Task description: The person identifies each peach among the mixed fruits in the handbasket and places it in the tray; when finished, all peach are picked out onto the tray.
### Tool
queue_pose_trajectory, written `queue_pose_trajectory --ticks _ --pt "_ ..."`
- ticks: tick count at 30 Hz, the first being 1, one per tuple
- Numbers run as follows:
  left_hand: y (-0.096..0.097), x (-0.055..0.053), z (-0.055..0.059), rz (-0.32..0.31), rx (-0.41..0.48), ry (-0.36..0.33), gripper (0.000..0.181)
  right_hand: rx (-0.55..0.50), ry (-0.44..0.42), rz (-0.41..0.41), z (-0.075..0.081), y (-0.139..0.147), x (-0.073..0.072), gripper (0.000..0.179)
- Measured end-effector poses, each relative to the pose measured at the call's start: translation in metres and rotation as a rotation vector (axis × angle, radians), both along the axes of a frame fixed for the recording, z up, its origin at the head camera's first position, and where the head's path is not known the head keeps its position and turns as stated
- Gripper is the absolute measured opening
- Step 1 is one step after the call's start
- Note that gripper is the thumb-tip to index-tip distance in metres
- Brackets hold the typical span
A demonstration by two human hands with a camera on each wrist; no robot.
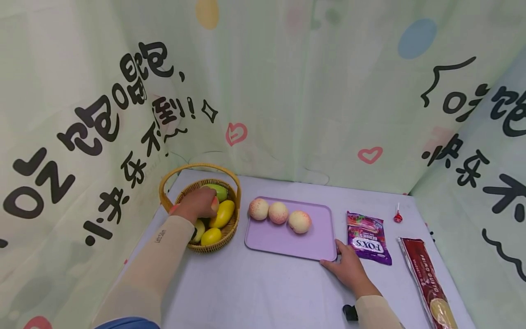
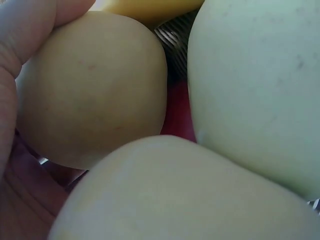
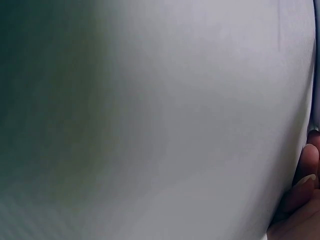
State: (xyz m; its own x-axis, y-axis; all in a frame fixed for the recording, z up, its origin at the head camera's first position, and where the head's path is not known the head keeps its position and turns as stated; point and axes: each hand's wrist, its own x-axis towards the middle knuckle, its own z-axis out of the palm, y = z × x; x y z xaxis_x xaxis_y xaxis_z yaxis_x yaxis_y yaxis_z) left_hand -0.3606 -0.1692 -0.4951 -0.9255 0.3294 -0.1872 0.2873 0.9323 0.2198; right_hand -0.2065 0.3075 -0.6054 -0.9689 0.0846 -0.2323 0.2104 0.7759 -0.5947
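Note:
At the left, a wicker basket with a tall handle holds several fruits. My left hand reaches down into it; in the left wrist view its fingers and thumb curl round a peach. Beside that peach lie a pale fruit and a large pale green fruit. A yellow mango, a lemon and a green fruit show in the basket. My right hand grips the near right corner of a purple tray. Three peaches stand on the tray.
Right of the tray lies a purple bag of Fox's berry candy. Farther right are a red lollipop and a long red spaghetti packet. A small black object is by my right wrist. Printed curtains enclose the white table.

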Motion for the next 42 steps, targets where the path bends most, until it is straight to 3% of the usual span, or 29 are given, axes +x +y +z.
queue_pose_trajectory --ticks 12,21,28,35,42 --pt "-0.003 0.002 0.002 -0.01 0.067 -0.005 0.066 -0.002 -0.003 -0.005 -0.001 0.0 0.0 0.105" --pt "-0.007 0.006 0.005 -0.007 0.244 -0.01 0.038 0.007 0.009 0.004 0.001 -0.001 0.001 0.104" --pt "-0.01 0.009 0.004 0.001 0.277 -0.001 0.068 0.009 0.007 0.005 0.001 -0.001 0.0 0.105" --pt "-0.011 0.01 0.003 0.007 0.316 0.001 0.072 0.013 0.006 0.006 0.0 -0.001 0.0 0.105" --pt "-0.007 0.012 0.01 -0.004 0.291 0.048 0.072 0.017 0.02 0.013 -0.001 -0.001 -0.001 0.105"
